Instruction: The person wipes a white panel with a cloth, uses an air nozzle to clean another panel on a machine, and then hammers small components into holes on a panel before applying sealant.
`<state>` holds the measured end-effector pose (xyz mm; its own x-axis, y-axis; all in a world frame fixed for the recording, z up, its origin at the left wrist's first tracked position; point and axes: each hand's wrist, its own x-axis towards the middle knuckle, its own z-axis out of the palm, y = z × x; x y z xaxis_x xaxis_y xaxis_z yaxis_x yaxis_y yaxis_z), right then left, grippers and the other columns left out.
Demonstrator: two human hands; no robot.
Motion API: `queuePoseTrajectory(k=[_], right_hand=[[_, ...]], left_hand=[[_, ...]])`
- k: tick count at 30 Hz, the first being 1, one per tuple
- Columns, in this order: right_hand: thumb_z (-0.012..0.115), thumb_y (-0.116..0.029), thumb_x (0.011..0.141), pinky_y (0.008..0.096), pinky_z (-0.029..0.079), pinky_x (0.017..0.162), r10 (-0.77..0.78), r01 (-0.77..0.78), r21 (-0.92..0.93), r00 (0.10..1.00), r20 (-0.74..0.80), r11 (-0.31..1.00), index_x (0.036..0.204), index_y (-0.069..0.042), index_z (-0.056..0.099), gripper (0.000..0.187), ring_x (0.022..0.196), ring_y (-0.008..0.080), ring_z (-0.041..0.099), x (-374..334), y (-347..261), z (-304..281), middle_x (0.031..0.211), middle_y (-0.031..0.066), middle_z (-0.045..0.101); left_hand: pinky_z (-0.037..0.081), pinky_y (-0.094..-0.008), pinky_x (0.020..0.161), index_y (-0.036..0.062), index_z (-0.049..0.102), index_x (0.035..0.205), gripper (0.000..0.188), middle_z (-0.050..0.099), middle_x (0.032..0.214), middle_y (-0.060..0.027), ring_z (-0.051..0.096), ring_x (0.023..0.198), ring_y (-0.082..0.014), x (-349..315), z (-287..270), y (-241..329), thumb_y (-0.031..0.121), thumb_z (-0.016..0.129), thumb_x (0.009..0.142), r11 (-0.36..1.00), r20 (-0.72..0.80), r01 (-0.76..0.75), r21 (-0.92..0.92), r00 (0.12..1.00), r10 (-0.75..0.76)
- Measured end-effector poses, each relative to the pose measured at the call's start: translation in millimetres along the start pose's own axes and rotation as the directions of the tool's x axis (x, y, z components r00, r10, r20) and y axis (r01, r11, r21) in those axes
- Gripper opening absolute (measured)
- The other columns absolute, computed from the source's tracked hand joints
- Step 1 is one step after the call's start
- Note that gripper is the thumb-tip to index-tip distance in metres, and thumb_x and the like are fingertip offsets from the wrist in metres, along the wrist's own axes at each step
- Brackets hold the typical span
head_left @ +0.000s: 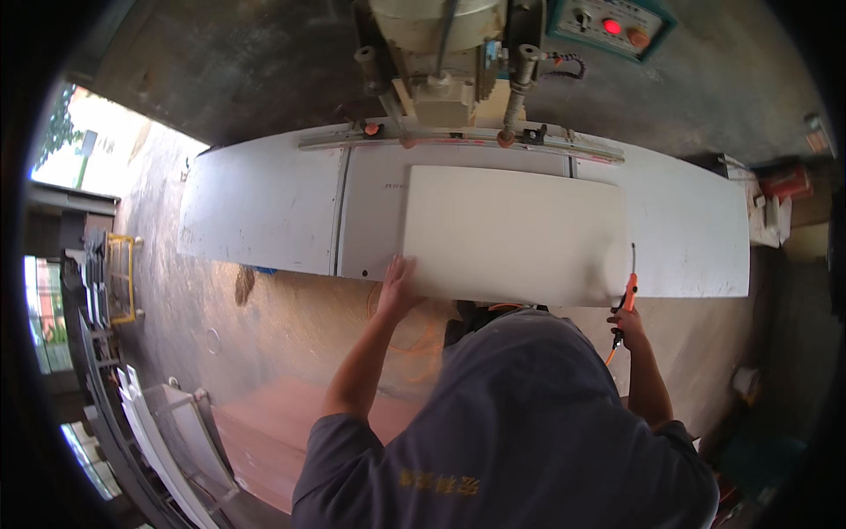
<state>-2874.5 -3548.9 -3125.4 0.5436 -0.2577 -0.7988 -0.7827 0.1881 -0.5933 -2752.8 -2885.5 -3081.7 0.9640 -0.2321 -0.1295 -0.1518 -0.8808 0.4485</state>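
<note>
A cream-white rectangular panel (515, 234) lies flat on the long, light-grey worktable (256, 203). My left hand (398, 286) is at the panel's near left corner, with its fingers closed along the edge. Just off the panel's near right corner, my right hand (627, 326) is wrapped round the handle of an orange air blow gun (631, 289). The gun's thin nozzle points away from me over the table, and an orange hose (610, 356) hangs below my hand.
Behind the panel, a machine with a big motor (436, 25) stands over a metal guide rail (546, 145). A control box (612, 28) with a lit red button is at the far right. Racks with stacked panels (163, 441) stand at the left, beside a reddish-brown sheet (273, 436).
</note>
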Motion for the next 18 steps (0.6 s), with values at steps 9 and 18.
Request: queuePoseTrajectory(k=[9,18], right_hand=[[0.059,-0.011,0.085,0.0349,0.050,0.052,0.093,-0.086,0.106,0.994,-0.064,0.991,0.106,-0.001,0.051,0.025,0.076,0.0266,0.067,68.2,-58.0,-61.9,0.101,0.0162,0.064],[0.059,-0.007,0.086,0.0310,0.051,0.053,0.135,-0.131,0.059,0.988,-0.071,0.990,0.109,-0.003,0.048,0.025,0.082,0.0297,0.069,63.6,-50.8,-60.3,0.101,0.0161,0.062]], left_hand=[[0.019,-0.0560,0.131,0.0145,0.043,0.161,0.102,0.035,0.170,-0.0167,0.026,0.160,-0.0360,40.4,38.4,57.6,0.038,0.090,0.073,0.999,0.008,0.040,-0.022,0.999,-0.040],[0.013,-0.0519,0.134,0.0116,0.042,0.162,0.101,0.032,0.173,-0.0114,0.020,0.163,-0.0301,40.6,18.5,41.0,0.031,0.088,0.073,0.996,0.002,0.025,-0.084,1.000,-0.025]])
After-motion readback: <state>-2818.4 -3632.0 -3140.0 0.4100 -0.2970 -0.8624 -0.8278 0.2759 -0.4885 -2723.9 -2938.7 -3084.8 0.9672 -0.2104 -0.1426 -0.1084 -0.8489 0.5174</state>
